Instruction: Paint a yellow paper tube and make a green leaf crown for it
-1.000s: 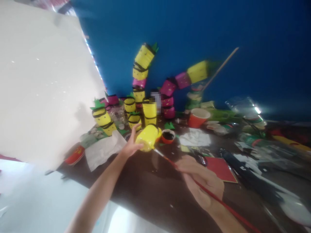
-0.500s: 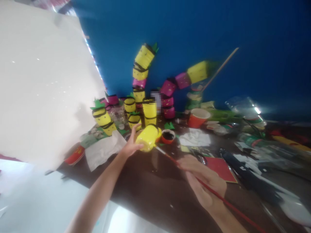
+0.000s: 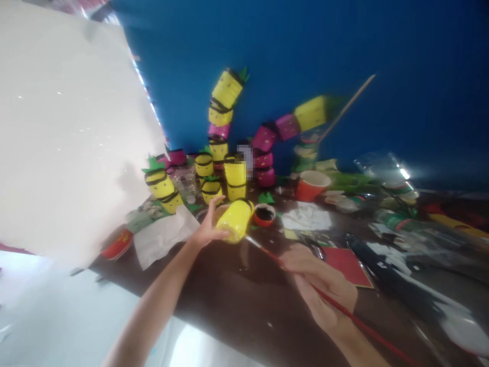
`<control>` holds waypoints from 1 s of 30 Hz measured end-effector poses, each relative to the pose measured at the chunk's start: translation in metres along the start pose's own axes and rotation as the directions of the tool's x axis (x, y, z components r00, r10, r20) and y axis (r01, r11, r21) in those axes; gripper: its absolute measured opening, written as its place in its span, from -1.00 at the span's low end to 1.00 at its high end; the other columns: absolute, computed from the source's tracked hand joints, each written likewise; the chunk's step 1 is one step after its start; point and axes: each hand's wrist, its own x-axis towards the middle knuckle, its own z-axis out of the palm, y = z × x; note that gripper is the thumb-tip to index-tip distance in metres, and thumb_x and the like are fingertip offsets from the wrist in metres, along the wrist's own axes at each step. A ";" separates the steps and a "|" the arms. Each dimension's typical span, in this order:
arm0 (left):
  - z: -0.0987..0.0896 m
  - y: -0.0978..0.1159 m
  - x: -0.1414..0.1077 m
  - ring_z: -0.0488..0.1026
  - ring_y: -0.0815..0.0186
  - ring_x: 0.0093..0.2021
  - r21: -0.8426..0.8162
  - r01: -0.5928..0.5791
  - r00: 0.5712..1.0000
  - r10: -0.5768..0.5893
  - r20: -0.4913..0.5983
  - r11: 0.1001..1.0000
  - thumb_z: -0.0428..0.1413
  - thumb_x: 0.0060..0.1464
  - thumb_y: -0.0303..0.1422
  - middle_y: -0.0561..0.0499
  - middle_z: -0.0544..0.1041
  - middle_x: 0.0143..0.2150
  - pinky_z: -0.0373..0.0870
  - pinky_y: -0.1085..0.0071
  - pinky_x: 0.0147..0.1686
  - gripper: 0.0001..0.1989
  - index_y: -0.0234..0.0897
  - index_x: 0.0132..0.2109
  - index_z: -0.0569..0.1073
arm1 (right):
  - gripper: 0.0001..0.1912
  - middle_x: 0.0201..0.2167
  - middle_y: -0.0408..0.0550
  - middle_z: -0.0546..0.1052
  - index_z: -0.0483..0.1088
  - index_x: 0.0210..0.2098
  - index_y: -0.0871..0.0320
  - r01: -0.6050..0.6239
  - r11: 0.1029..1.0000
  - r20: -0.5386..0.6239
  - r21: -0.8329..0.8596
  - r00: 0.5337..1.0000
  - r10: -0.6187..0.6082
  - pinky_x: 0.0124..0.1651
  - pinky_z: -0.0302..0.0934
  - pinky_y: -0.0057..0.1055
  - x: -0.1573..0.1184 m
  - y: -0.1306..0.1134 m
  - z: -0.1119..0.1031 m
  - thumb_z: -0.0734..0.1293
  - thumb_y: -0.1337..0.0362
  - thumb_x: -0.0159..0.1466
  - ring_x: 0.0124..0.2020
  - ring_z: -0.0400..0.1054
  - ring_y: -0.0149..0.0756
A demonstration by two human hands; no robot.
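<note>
My left hand [image 3: 209,228] grips a yellow-painted plastic cup [image 3: 234,221], which looks like a cut bottle bottom, from its left side. The cup lies tilted, its black-banded rim up and to the right. In my right hand [image 3: 321,283] is a long red-handled paintbrush [image 3: 269,255], its tip at the cup's lower right side. Whether the bristles touch the cup I cannot tell. Close behind the cup's right side sits a small red cup of black paint [image 3: 264,215]. Just beyond stand yellow banded cups [image 3: 235,178] with drawn faces.
Yellow and magenta cup chains [image 3: 219,117] rise against the blue wall. White paper [image 3: 166,237] lies left; crumpled tissue [image 3: 307,216], a red paper cup [image 3: 312,186], a red card [image 3: 348,267] and clear plastic bottles [image 3: 431,239] fill the right of the brown table [image 3: 229,300].
The yellow cup has turned slightly in my left hand and shifted a little to the right. The brush tip has moved slightly down and right.
</note>
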 end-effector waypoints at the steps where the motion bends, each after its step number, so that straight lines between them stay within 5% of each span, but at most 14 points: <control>1: 0.000 0.000 0.000 0.30 0.08 0.03 -0.001 0.004 1.000 -0.004 0.000 1.000 0.34 -0.39 -0.26 -0.06 0.27 0.03 0.33 0.22 -0.09 -0.02 0.00 0.16 0.00 | -0.88 -0.49 -0.06 0.54 0.45 -0.41 0.07 -0.004 1.000 -0.018 0.010 1.000 0.004 -0.06 0.29 -0.15 0.000 0.000 0.000 0.26 0.28 0.19 -0.41 0.46 -0.24; 15: 0.007 0.003 -0.001 0.40 0.05 -0.04 -0.133 -0.037 0.999 0.031 -0.041 0.990 0.28 -0.29 -0.24 -0.12 0.35 0.02 0.38 0.12 -0.13 0.01 -0.04 0.24 -0.14 | -0.87 -0.43 -0.05 0.57 0.47 -0.35 0.07 -0.019 1.000 0.022 0.009 1.000 0.019 -0.04 0.27 -0.13 -0.006 0.004 0.004 0.28 0.35 0.17 -0.35 0.47 -0.23; 30: 0.018 -0.002 -0.003 0.40 0.08 -0.01 -0.264 -0.085 0.984 0.040 -0.172 0.961 0.28 -0.26 -0.23 -0.04 0.47 -0.12 0.34 0.14 -0.06 -0.11 -0.04 0.20 0.02 | -0.79 -0.36 -0.06 0.58 0.46 -0.28 0.06 0.019 0.999 0.007 -0.035 1.000 -0.018 0.01 0.28 -0.19 -0.008 0.006 0.006 0.25 0.43 0.18 -0.29 0.47 -0.27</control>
